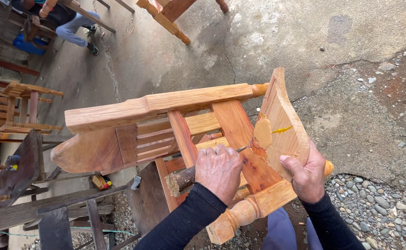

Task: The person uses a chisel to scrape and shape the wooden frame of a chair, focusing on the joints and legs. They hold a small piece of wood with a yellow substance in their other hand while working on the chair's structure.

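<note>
Concrete floor (pixel 267 41), gravel edge. Wooden chair (pixel 175 125) tipped on side. Left hand (pixel 218 170) fisted round thin metal tool (pixel 242 149), perhaps chisel. Right hand (pixel 307 178) fingers curled, gripping curved chair board (pixel 281 125).

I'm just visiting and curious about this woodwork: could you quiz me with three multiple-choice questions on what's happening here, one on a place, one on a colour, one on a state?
1. Where does the right hand rest?
A. on the chair's curved top rail
B. on the gravel
C. on the dark bench

2. What colour are the person's sleeves?
A. white
B. black
C. red

3. How does the wooden chair lie?
A. upright on four legs
B. tipped on its side
C. in separate pieces

Answers: 1 A, fingers grip the curved rail; 2 B, both forearms are in black; 3 B, its long post runs level while the left hand holds a thin tool to it.
</note>
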